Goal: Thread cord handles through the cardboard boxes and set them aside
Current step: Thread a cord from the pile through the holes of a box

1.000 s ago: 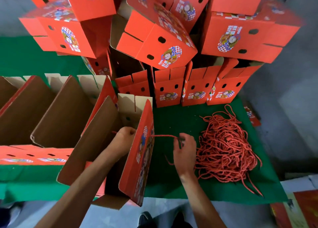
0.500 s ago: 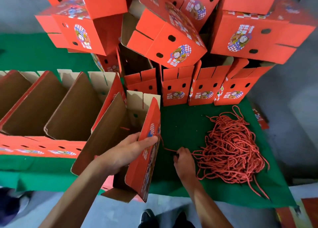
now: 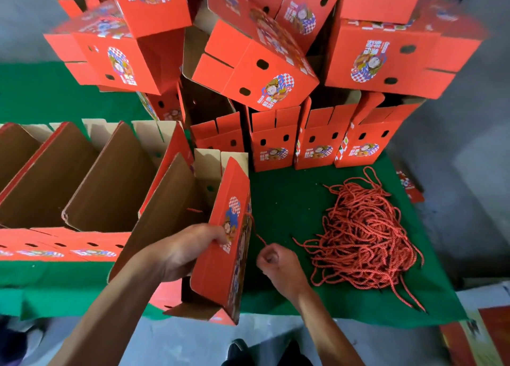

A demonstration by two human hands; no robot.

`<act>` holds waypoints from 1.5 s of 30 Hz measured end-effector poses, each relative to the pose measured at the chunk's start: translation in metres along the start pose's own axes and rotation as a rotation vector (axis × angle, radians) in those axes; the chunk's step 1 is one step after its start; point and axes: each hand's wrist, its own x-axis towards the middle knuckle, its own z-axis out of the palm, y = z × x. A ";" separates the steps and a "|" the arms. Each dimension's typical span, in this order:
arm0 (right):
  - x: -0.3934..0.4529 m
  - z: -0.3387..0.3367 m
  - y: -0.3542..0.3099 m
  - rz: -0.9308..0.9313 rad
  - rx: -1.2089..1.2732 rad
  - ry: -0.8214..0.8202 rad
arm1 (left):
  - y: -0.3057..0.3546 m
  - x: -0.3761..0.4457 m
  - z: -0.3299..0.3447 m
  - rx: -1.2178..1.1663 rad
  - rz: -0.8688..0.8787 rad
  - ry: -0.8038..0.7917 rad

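The left hand [image 3: 187,251] gripped the red side panel of the open cardboard box [image 3: 220,244] at the near edge of the green table cover [image 3: 278,197], while the right hand [image 3: 276,260], just beside it, pinched a red cord [image 3: 255,231] running to that panel. Inside the box a short bit of cord showed against the brown wall — the loose cord pile [image 3: 361,236] lay to the right. Stacked red boxes [image 3: 256,70] behind carried a cartoon figure and checkered print — the lettering was too blurred to read.
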 end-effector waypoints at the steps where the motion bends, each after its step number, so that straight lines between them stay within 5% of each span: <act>1: -0.006 0.001 -0.007 -0.003 0.127 0.023 | 0.002 0.004 0.000 -0.025 0.011 0.025; 8: -0.022 -0.006 -0.043 -0.088 0.587 0.054 | 0.011 0.023 0.009 -0.084 0.084 0.090; 24: 0.002 -0.058 -0.059 -0.073 0.365 -0.041 | 0.033 0.038 0.035 -0.056 0.159 0.074; 34: -0.014 -0.091 -0.051 -0.084 0.310 0.147 | 0.065 0.059 0.082 -0.013 0.198 0.027; 40: -0.009 -0.108 -0.050 0.006 0.495 0.320 | 0.078 0.075 0.112 -0.224 0.212 0.060; 45: -0.006 -0.115 -0.056 -0.065 0.335 0.422 | 0.085 0.083 0.124 -0.288 0.189 0.018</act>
